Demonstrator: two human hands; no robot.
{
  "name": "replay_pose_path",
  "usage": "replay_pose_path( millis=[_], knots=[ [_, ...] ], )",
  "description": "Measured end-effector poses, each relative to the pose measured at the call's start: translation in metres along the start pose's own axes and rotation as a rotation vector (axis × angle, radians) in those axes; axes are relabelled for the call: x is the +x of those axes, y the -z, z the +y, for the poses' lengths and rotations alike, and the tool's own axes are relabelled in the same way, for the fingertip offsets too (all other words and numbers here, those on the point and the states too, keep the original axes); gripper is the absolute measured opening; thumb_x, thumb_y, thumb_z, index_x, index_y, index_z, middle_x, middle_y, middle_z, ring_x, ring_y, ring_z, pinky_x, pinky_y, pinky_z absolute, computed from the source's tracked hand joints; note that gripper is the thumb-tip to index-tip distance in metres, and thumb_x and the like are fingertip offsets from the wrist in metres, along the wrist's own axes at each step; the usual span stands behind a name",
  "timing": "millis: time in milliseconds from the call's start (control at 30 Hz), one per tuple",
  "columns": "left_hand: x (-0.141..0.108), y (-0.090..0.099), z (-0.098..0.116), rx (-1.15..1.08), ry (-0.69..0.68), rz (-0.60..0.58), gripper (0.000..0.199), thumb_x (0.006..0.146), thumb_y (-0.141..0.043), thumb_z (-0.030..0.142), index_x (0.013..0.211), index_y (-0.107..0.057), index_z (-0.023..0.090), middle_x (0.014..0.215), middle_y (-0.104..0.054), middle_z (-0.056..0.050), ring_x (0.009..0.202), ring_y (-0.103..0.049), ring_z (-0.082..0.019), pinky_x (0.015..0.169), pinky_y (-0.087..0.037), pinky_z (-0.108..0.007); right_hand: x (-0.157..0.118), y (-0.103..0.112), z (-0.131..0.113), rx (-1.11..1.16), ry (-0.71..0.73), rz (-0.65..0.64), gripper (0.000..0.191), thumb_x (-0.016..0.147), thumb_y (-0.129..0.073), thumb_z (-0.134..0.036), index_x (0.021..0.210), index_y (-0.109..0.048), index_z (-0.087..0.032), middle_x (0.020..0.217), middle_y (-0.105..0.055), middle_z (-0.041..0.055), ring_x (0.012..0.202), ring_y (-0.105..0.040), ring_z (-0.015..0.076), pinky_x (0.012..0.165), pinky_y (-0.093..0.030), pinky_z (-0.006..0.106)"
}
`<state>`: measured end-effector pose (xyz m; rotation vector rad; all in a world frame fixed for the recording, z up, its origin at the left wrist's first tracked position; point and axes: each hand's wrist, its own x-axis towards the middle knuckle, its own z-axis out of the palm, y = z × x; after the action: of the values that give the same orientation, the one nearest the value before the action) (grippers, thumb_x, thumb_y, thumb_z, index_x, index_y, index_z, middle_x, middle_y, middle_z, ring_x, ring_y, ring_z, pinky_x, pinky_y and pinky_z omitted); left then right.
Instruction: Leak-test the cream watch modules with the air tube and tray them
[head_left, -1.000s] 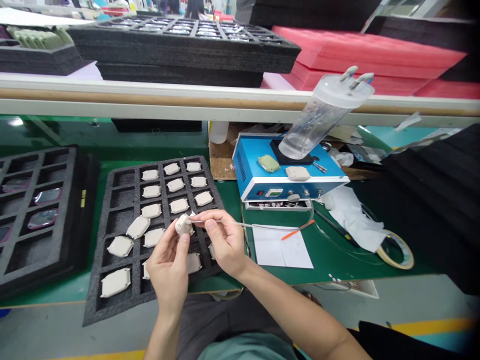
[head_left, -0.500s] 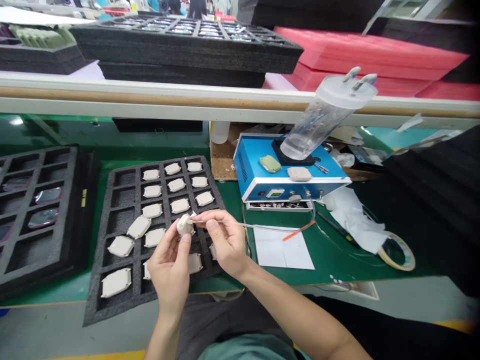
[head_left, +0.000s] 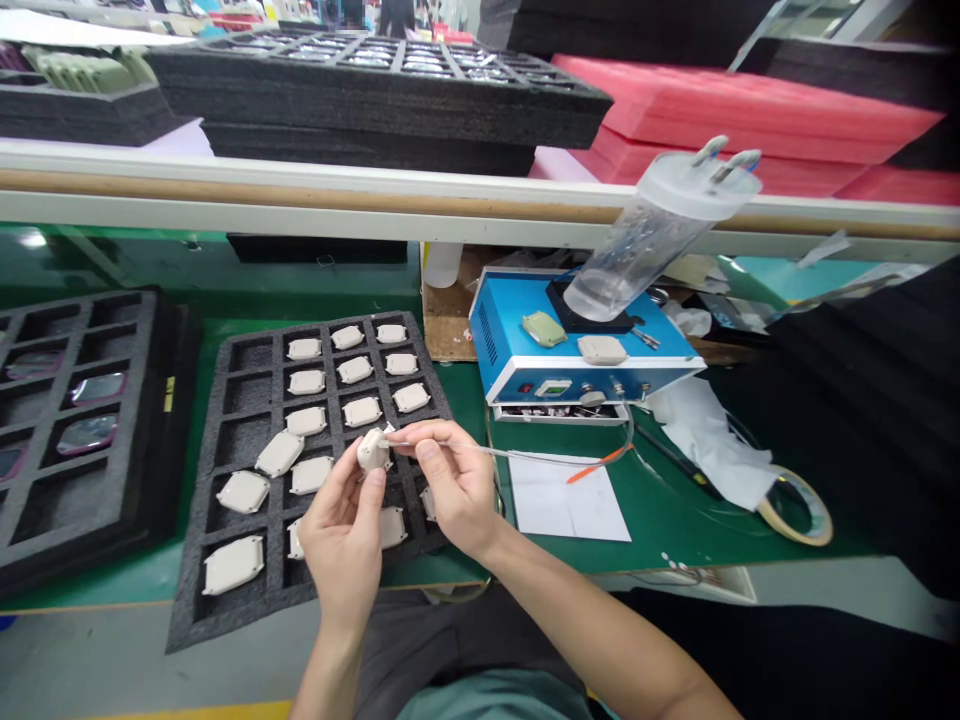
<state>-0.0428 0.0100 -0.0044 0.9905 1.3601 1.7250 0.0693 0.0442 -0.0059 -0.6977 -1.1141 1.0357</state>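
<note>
Holding a beige casing point(head_left: 373, 450) in the left hand point(head_left: 343, 560), fingers curled around it, above a foam tray point(head_left: 184, 625). Right hand point(head_left: 454, 485) narrowly pinches a thin tube point(head_left: 487, 449), tip at the casing's edge.

The left hand point(head_left: 341, 555) held a small beige plastic case point(head_left: 372, 450) between thumb and fingers, just above a black foam tray point(head_left: 255, 333) of similar cases. The right hand point(head_left: 450, 485) pinched a thin white tube point(head_left: 510, 451) with its tip against the case. The tube ran toward a blue box point(head_left: 502, 335) carrying an upside-down clear plastic jar point(head_left: 637, 255). A sheet of paper point(head_left: 562, 500) and a roll of tape point(head_left: 796, 510) lay on the green bench point(head_left: 660, 540).
</note>
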Motion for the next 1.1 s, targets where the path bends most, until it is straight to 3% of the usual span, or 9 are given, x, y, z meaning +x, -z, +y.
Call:
replay_pose_path(
  millis=[767,1100],
  knots=[
    [0.0002,-0.0006,0.0017,0.012,0.017,0.002,0.043,0.083,-0.088,0.038,0.122,-0.081,0.021,0.121,-0.081,-0.009,0.110,-0.079,-0.029,0.103,-0.063,-0.042,0.0003,-0.0011,-0.0011,-0.024,-0.016,0.009,0.023,0.104,-0.062,-0.043,0.101,-0.072,-0.023,0.104,-0.080,0.0067,0.101,-0.079,0.0195,0.091,-0.066,0.035],
    [-0.0007,-0.0008,0.0017,-0.006,-0.011,-0.009,0.037,0.085,-0.087,0.032,0.121,-0.082,0.023,0.120,-0.082,-0.007,0.108,-0.080,-0.024,0.099,-0.064,-0.032,0.0000,-0.0001,0.0007,-0.010,-0.009,0.011,0.021,0.103,-0.063,-0.040,0.102,-0.074,-0.023,0.104,-0.080,0.0067,0.100,-0.079,0.0196,0.090,-0.067,0.034]
  ],
)
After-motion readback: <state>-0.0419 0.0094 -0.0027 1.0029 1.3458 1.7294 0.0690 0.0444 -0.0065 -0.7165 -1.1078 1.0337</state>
